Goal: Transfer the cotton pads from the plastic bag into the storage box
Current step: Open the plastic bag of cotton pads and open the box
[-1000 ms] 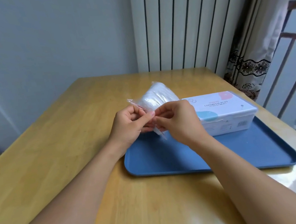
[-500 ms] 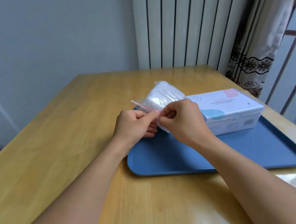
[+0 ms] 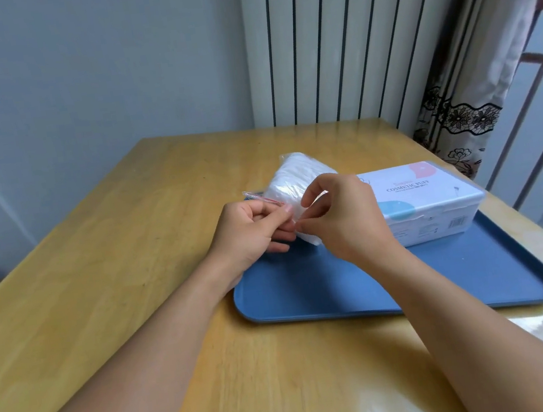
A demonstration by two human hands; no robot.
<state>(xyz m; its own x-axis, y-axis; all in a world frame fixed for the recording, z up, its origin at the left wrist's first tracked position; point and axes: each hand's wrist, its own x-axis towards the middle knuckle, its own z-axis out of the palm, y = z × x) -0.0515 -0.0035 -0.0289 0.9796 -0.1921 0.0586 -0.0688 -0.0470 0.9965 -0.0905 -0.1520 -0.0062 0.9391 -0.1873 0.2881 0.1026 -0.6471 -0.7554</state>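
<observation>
A clear plastic bag (image 3: 297,176) packed with white cotton pads is held above the left end of a blue tray (image 3: 326,288). Its top edge has a red zip strip that sticks out to the left. My left hand (image 3: 253,232) pinches one side of that edge, and my right hand (image 3: 340,217) pinches the other side, fingertips nearly touching. The white storage box (image 3: 435,205), printed "COSMETIC PUFF", lies on the tray just right of my hands with its lid shut.
The tray rests on a wooden table (image 3: 134,275). A white radiator (image 3: 327,39) stands behind the table. A patterned curtain (image 3: 464,104) and a window railing are at the right. The table's right edge is glossy.
Both hands have shifted slightly along the bag's zip edge and the right fingers have spread a little. The bag stays held over the tray; the box has not moved.
</observation>
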